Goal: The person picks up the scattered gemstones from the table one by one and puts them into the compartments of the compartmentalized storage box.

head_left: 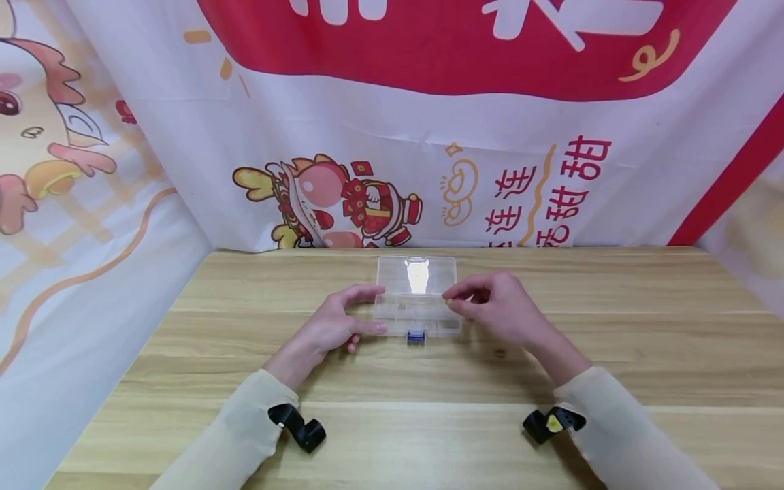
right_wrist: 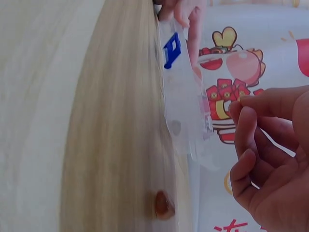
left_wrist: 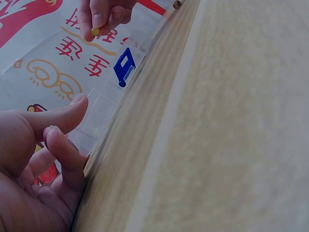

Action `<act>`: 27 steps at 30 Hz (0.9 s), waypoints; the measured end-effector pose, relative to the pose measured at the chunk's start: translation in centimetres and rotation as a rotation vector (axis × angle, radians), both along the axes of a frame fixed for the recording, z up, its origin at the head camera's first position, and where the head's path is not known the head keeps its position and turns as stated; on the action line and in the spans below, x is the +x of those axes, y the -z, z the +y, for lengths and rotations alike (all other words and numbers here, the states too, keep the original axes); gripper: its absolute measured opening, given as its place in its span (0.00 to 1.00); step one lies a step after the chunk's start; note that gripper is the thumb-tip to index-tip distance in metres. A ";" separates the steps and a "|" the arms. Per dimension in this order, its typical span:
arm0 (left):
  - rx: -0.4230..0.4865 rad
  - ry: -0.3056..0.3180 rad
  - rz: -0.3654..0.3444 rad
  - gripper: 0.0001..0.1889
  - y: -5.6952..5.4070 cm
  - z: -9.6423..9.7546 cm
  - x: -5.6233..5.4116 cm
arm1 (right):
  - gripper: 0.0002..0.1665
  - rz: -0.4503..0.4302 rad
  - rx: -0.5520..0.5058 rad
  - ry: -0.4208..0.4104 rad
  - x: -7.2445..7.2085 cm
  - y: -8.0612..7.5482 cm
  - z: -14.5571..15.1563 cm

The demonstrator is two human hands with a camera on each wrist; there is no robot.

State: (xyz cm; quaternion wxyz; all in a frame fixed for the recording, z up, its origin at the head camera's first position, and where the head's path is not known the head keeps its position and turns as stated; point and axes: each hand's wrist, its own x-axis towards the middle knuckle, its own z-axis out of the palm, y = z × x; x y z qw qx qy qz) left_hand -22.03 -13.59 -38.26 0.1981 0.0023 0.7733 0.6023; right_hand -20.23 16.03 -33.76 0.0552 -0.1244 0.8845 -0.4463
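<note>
A clear plastic compartment box (head_left: 416, 315) sits on the table with its lid (head_left: 395, 273) raised at the back and a blue latch (head_left: 416, 337) at the front. My left hand (head_left: 333, 322) grips its left end, forefinger at the back corner and thumb at the front. Over the right end, my right hand (head_left: 496, 309) pinches a small yellow piece (left_wrist: 95, 32) between thumb and forefinger; its exact kind I cannot tell. The right wrist view shows the other right-hand fingers (right_wrist: 245, 166) loosely curled below the pinch.
A small reddish-brown rounded object (right_wrist: 164, 205) lies on the wooden table (head_left: 404, 435), to the right of the box and nearer me. Behind the table hangs a printed cloth (head_left: 343, 116), with another cloth side (head_left: 92, 238) on the left.
</note>
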 end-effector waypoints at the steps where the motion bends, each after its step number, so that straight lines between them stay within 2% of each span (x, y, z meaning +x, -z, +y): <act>1: -0.001 0.000 0.000 0.35 0.0 0.0 0.0 | 0.11 -0.005 -0.002 0.007 0.1 0.0 -0.2; 8: -0.009 0.002 -0.003 0.35 0.0 -0.1 0.0 | 0.10 -0.044 -0.021 0.039 0.2 0.2 -1.2; 15: -0.004 0.001 -0.003 0.36 -0.1 -0.2 0.0 | 0.09 -0.055 0.011 0.060 0.3 0.2 -1.8; 27: 0.008 0.003 0.003 0.37 0.1 -0.2 0.0 | 0.07 -0.053 -0.010 0.045 0.5 0.5 -2.5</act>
